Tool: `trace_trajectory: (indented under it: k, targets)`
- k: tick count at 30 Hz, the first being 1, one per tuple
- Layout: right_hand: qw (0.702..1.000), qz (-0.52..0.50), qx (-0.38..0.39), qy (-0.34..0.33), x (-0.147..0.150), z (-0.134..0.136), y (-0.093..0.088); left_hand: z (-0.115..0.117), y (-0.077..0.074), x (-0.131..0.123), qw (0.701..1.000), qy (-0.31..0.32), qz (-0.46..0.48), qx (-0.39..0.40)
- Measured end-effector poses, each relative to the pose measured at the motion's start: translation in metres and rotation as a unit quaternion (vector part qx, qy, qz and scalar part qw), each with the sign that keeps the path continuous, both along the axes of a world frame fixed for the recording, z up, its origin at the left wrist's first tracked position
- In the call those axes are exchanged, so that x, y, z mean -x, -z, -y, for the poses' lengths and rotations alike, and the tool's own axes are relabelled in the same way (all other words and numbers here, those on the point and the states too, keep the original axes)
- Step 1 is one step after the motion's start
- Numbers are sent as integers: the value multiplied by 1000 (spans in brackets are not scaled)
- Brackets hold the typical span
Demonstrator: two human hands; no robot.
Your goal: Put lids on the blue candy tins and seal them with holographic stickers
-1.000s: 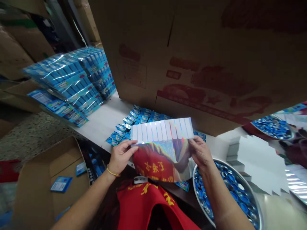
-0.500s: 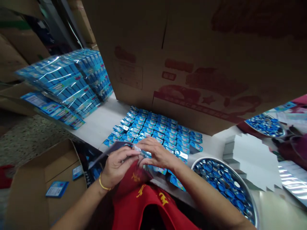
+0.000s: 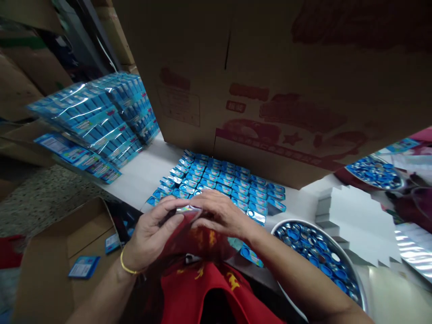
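My left hand [image 3: 153,234] is closed on the left edge of a clear plastic bag [image 3: 188,209], its thumb lying along the near side. My right hand [image 3: 221,211] grips the opposite side with curled fingers. The shiny rim of the bag shows between both hands, and its see-through body hangs in front of my red apron [image 3: 202,297]. Whether anything lies inside is hard to see. Just beyond the hands, rows of small blue carded packs [image 3: 216,177] with round blue parts cover the white table [image 3: 135,173]. My hands hide the nearest ones.
A large cardboard box [image 3: 253,135] stands behind the packs. Bagged blue packs [image 3: 101,117] are stacked at left. Below them is an open carton [image 3: 47,265] with loose packs. At right are a metal bowl [image 3: 362,292] of round blue pieces and a stack of white cards [image 3: 357,220].
My left hand has shifted left and spread from a pinch into a wider grip. The plastic, held up at the left before, now hangs between both hands.
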State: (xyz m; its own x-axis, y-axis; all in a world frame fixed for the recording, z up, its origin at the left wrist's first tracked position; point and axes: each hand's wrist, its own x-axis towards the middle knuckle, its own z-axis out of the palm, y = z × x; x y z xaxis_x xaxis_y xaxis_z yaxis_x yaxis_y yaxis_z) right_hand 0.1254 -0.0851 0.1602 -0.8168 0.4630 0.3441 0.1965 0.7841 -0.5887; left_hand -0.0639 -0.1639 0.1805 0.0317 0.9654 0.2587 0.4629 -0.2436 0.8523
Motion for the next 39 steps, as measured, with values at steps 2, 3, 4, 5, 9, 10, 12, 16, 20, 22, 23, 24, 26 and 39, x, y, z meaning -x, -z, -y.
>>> trace_trajectory:
  k: [2, 3, 4, 5, 9, 10, 12, 16, 20, 22, 23, 24, 26, 39]
  targets:
    - [999, 27, 13, 36, -1, 1, 6, -2, -7, 0, 997, -23, -61, -35]
    - [998, 43, 10, 53, 0, 1, 8, -3, -9, -1, 994, -29, -91, -50]
    - [996, 62, 2, 65, 1, 2, 8, -5, -10, -2, 991, -30, -118, -63]
    - [994, 80, -11, 74, 2, 3, 7, -6, -10, -3, 987, -21, -140, -73]
    - [989, 125, -30, 75, 4, 6, 0, -10, 2, -8, 986, 15, -154, -65]
    - [989, 126, -20, 72, 0, 6, 0, -10, 6, -7, 988, 9, -147, -48]
    - [990, 120, 12, 69, -12, 3, 4, -9, 14, -1, 992, -22, -124, -4]
    - [985, 103, 107, 84, -54, -8, 25, -10, 31, 15, 993, -88, -15, 82]
    - [969, 59, 210, 113, -88, -19, 47, -20, 53, 22, 975, -133, 113, 140]
    - [956, 38, 255, 138, -95, -25, 54, -28, 66, 21, 958, -161, 177, 160]
    - [949, 33, 277, 149, -97, -29, 56, -32, 72, 20, 945, -173, 215, 173]
    - [940, 30, 300, 161, -98, -34, 58, -37, 78, 18, 930, -186, 258, 187]
    - [920, 32, 342, 189, -98, -46, 62, -45, 89, 14, 892, -207, 341, 214]
    - [944, 187, -74, 261, 24, -87, 132, -66, 162, 16, 756, -197, 516, 351]
